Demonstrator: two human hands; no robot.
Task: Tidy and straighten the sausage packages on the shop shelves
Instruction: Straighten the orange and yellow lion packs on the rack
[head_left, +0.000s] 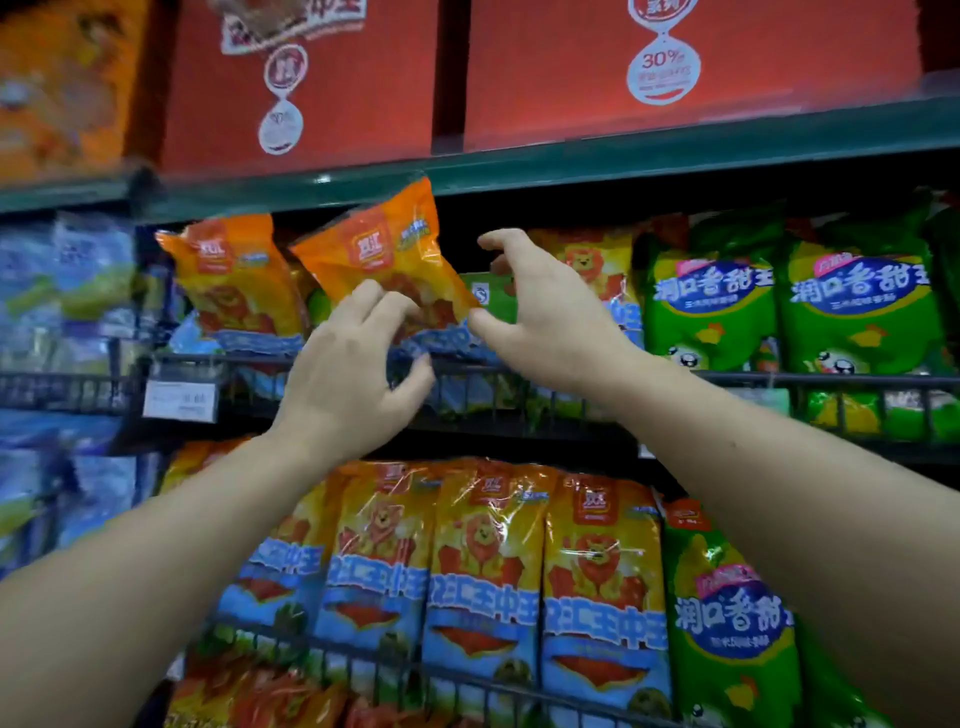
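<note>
An orange sausage package (384, 244) with a red logo sits tilted on the middle shelf, its top leaning right toward the shelf above. My left hand (353, 364) holds its lower end, fingers on the front and thumb underneath. My right hand (540, 312) is just to the right with its fingers spread and curved; its thumb touches the package's lower right corner. Another orange package (228, 270) stands to the left, leaning slightly. More orange packages behind my right hand are mostly hidden.
Green packages (711, 296) fill the middle shelf's right side and blurred blue ones (78, 270) its left. A black wire rail (519, 374) with a price tag (179, 400) fronts that shelf. Below stands a row of orange-and-blue packages (483, 571). Red boxes (675, 67) sit on top.
</note>
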